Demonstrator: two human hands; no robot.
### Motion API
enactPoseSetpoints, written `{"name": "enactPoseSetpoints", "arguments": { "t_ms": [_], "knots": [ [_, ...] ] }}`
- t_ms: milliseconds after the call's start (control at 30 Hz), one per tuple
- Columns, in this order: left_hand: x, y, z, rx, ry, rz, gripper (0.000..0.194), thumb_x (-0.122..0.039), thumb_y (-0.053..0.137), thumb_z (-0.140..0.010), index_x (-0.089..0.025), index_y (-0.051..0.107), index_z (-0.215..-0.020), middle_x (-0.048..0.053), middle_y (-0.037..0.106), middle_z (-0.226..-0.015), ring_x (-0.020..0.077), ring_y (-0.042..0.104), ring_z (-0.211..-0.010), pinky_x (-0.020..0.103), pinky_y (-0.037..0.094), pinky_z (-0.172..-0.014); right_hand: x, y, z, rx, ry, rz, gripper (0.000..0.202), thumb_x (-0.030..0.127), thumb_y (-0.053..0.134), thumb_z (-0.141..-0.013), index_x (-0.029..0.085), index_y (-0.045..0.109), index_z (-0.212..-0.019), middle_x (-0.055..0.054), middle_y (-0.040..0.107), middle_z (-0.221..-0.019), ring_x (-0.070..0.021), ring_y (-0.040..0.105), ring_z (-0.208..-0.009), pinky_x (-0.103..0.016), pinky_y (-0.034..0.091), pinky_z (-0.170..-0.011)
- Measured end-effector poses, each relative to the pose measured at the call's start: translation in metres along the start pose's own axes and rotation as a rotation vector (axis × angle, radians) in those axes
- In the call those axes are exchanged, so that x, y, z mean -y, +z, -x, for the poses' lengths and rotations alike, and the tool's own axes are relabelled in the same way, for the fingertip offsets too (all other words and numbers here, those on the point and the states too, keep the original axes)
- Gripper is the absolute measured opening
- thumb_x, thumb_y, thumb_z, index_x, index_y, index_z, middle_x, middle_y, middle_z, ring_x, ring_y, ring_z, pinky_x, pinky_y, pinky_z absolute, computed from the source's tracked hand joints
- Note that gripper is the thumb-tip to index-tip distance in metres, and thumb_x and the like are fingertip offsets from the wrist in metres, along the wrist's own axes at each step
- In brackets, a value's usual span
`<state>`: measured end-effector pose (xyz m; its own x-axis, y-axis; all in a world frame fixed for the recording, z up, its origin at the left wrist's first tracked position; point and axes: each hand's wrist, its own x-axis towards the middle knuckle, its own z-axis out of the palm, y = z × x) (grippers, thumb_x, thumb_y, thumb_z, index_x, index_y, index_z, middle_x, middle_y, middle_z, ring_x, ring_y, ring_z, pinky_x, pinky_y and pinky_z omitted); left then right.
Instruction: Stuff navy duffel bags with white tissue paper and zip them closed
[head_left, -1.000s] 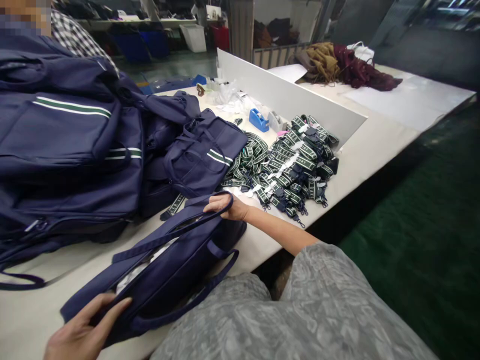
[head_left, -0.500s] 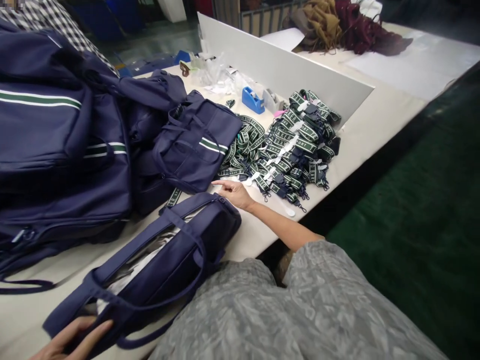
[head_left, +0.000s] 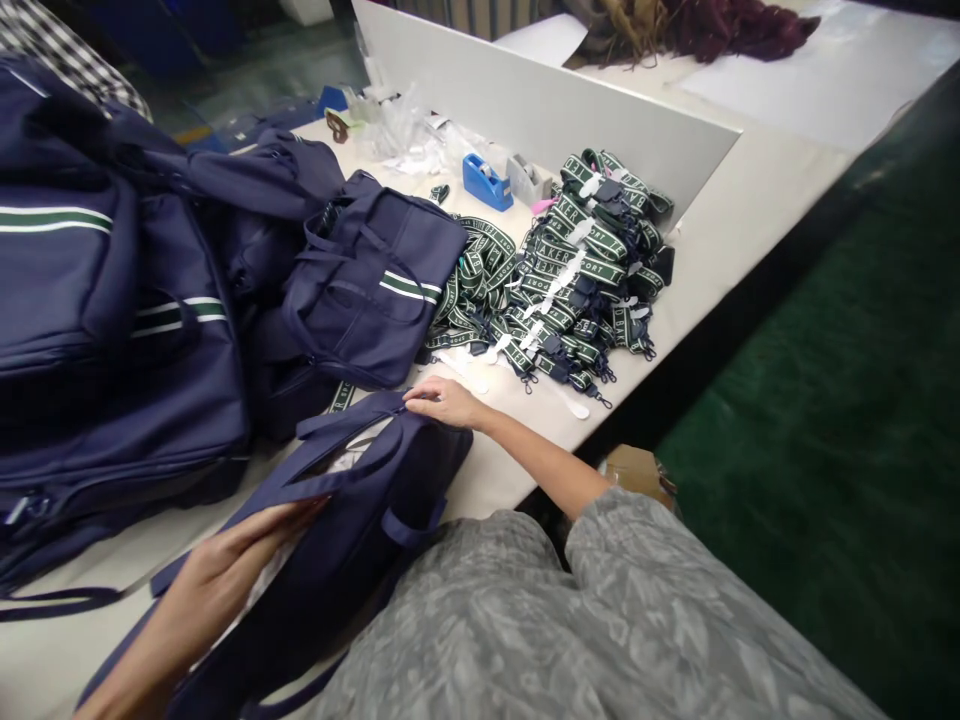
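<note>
A navy bag (head_left: 352,530) lies at the table's front edge with its zipped top open, showing a pale lining or filling (head_left: 364,445). My left hand (head_left: 244,545) reaches into that opening, its fingers hidden inside. At the bag's far end my right hand (head_left: 444,403) pinches the bag at the end of the zip; the zip pull itself is too small to make out. Beyond it lies a flat navy bag (head_left: 360,300) with a green-and-white stripe. Near my right hand is a pile of green lettered straps (head_left: 577,265) with clips.
Larger navy bags (head_left: 180,370) are heaped on the left. Blue tape dispenser (head_left: 486,182), grey dispenser (head_left: 529,180) and clear plastic wrappings (head_left: 412,135) stand before a white divider board (head_left: 540,90). A cardboard box (head_left: 637,472) is below the table edge. A checked sleeve (head_left: 67,50) shows at upper left.
My left hand has moved from the bag's near end into its opening. My right hand, earlier with its index finger stretched out, now pinches the zip end. The bag's handles have shifted.
</note>
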<state>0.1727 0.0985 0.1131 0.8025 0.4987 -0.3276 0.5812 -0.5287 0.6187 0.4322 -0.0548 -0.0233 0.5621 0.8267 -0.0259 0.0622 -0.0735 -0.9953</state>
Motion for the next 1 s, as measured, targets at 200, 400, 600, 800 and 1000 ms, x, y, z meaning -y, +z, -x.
{"name": "enactPoseSetpoints", "arguments": {
  "t_ms": [200, 400, 600, 800, 1000],
  "knots": [
    [-0.041, 0.035, -0.055, 0.22, 0.064, 0.094, 0.068, -0.068, 0.048, -0.085, -0.019, 0.06, -0.132, 0.009, 0.061, -0.137, 0.0291, 0.055, -0.128, 0.045, 0.039, -0.113, -0.007, 0.016, -0.001, 0.061, 0.135, -0.07, 0.027, 0.041, 0.07, -0.085, 0.016, 0.063, -0.094, 0.003, 0.058, -0.077, -0.0107, 0.051, -0.069, -0.023, 0.042, -0.065],
    [-0.045, 0.039, -0.064, -0.046, 0.18, -0.457, 0.079, -0.069, 0.052, -0.079, -0.014, 0.053, -0.136, 0.018, 0.056, -0.137, 0.0376, 0.055, -0.124, 0.051, 0.039, -0.11, -0.02, 0.007, 0.005, -0.06, 0.074, 0.11, 0.025, 0.04, 0.061, -0.093, 0.016, 0.066, -0.09, -0.002, 0.058, -0.092, -0.0133, 0.056, -0.083, -0.027, 0.046, -0.081],
    [-0.022, 0.016, -0.079, 0.077, 0.179, -0.416, 0.078, -0.073, 0.057, -0.074, -0.024, 0.049, -0.134, 0.008, 0.053, -0.14, 0.0304, 0.054, -0.127, 0.042, 0.038, -0.113, -0.056, 0.016, 0.007, -0.143, 0.093, 0.185, 0.036, 0.04, 0.058, -0.095, 0.021, 0.062, -0.125, -0.01, 0.059, -0.13, -0.0213, 0.051, -0.125, -0.04, 0.036, -0.111],
    [-0.033, 0.022, -0.093, 0.379, 0.117, -0.337, 0.096, -0.068, 0.072, -0.063, -0.023, 0.045, -0.143, 0.01, 0.055, -0.142, 0.0328, 0.054, -0.128, 0.044, 0.04, -0.112, -0.08, 0.035, 0.017, -0.16, 0.068, 0.046, 0.041, 0.045, 0.046, -0.1, 0.023, 0.062, -0.13, -0.006, 0.06, -0.137, -0.0181, 0.05, -0.132, -0.035, 0.033, -0.116],
    [-0.056, 0.062, -0.096, 0.23, 0.045, -0.46, 0.106, -0.056, 0.079, -0.054, -0.007, 0.044, -0.141, 0.022, 0.05, -0.142, 0.0378, 0.045, -0.134, 0.05, 0.035, -0.114, -0.08, 0.039, 0.024, -0.219, -0.007, 0.056, 0.04, 0.04, 0.047, -0.1, 0.018, 0.064, -0.128, -0.009, 0.062, -0.134, -0.017, 0.054, -0.129, -0.032, 0.035, -0.115]
  ]
}}
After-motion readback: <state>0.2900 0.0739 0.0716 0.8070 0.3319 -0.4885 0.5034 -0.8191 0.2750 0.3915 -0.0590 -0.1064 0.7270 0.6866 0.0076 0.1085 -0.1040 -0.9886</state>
